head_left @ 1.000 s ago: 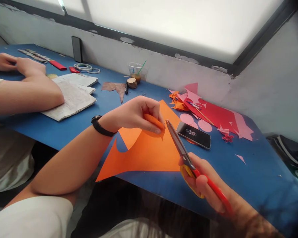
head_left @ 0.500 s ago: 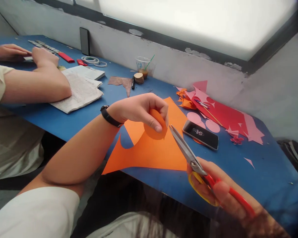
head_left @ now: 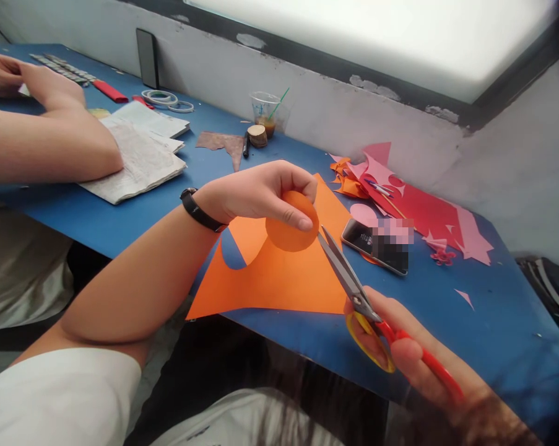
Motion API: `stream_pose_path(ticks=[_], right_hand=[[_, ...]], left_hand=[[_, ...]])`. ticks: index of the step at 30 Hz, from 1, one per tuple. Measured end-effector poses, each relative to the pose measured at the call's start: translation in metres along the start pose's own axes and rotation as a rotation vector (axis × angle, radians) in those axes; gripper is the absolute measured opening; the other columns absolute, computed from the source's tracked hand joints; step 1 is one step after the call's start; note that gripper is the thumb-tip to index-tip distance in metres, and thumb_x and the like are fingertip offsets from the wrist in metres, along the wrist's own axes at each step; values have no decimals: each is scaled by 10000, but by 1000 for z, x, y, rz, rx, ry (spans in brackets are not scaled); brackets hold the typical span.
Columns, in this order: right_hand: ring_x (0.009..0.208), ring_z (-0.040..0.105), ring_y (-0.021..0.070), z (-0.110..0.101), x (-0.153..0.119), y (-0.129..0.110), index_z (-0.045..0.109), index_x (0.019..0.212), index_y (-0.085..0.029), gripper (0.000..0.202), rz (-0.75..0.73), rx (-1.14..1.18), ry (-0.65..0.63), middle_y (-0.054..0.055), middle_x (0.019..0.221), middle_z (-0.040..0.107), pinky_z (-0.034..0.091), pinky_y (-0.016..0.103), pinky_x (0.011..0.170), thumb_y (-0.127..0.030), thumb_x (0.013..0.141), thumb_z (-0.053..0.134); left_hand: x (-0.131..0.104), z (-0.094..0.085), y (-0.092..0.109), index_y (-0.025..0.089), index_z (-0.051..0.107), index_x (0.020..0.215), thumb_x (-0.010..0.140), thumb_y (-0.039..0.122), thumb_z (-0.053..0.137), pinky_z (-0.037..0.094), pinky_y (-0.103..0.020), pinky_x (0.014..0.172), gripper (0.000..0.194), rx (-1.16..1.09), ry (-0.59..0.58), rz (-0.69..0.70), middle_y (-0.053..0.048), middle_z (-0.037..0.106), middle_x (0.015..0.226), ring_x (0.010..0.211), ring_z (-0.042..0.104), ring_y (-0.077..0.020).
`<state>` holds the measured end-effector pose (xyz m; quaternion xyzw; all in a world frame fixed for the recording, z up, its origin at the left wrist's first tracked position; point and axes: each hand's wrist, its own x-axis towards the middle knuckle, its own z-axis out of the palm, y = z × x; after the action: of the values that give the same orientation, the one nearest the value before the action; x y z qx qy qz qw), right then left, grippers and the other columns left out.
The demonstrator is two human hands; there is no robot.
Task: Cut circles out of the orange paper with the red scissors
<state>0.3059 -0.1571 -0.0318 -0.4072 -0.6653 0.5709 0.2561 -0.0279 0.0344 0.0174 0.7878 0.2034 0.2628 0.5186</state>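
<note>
**Orange disc pinched clear, scissors parked at its edge**

Left hand [head_left: 260, 195] pinches an orange disc [head_left: 292, 230] between thumb and fingers, gripping the top rim so the round face hangs free and faces the camera. It sits just above the orange sheet [head_left: 279, 279], which lies flat at the near edge of the blue table [head_left: 493, 322], one corner overhanging. A curved bite in the sheet's left side shows table through it.

Right hand [head_left: 400, 347] is closed around the red and yellow handles of the scissors [head_left: 348, 282]. Blades look shut, or nearly; the angle is too shallow to be sure. Long axis runs from the handles at lower right up-left, tip pointing at the disc's right edge, just beside it. Holding the disc by its top leaves that edge open to the blades.

Phone [head_left: 376, 244] lies just right of the sheet, red and pink paper scraps [head_left: 418, 210] behind it. Another person's hands [head_left: 38, 87] rest at far left, beside a stack of printed papers [head_left: 140, 155].
</note>
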Motion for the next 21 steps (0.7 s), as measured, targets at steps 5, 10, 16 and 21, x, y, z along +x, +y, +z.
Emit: stream_pose_path(ticks=[5,10,16,21], right_hand=[[639,423,170,5,-3,1,740,1258,-298,608,-6,110,-16,-22,831,563,328,345,573,-885,1100,740],[646,371,158,18,-7,0,787,1299,-298,715,21,159,92,-34,822,545,263,360,589,-963,1038,769],[638,396,161,14,-4,0,793,1314,-293,702,25,150,64,-27,827,551,258,360,577,-937,1033,793],[592,409,160,12,-2,1,770,1326,-306,715,38,111,45,-41,788,558,277,337,538,-956,1027,777]], left_hand=[[1,10,5,219,679,802,847,524,1150,535,-270,638,563,-31,57,-10,-4,685,772,717,669,-158],[-1,15,11,217,658,806,843,440,1145,523,-262,632,537,-52,75,-36,13,654,774,699,634,-139],[-3,13,9,227,670,794,873,418,1090,556,-288,673,468,-13,43,-54,-33,731,871,797,698,-186],[-2,14,8,227,690,799,848,375,1106,531,-293,638,445,-52,39,-71,-24,719,834,751,680,-178]])
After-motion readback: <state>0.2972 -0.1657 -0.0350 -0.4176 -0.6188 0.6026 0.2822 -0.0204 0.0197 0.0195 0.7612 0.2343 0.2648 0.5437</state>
